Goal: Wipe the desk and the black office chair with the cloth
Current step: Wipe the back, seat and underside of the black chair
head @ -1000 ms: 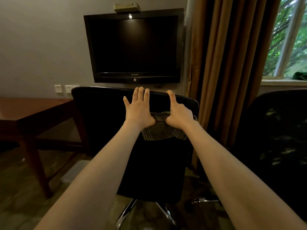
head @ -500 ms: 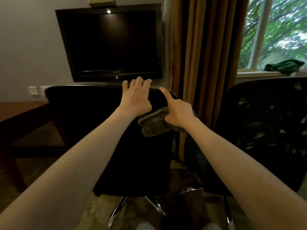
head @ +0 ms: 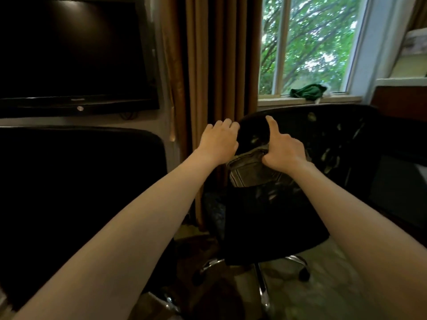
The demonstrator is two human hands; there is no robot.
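A glossy black office chair (head: 328, 144) stands right of centre with its backrest towards me. My left hand (head: 218, 140) curls its fingers over the top left edge of that backrest. My right hand (head: 283, 150) grips a grey-brown cloth (head: 251, 169) and holds it against the back of the backrest, with its index finger pointing up. The cloth hangs down below that hand. A second black office chair (head: 80, 181) fills the left side, with no hand on it. No desk top shows in this view.
A dark television (head: 74, 54) hangs on the wall at the left and brown curtains (head: 215, 65) in the middle. A green cloth bundle (head: 308, 90) lies on the window sill. Brown wooden furniture (head: 402, 105) stands at the far right. Chrome chair legs (head: 261, 285) spread over the floor.
My view has swung right. Both hands left the left chair's backrest and now sit on the right chair, the right hand carrying the cloth along.
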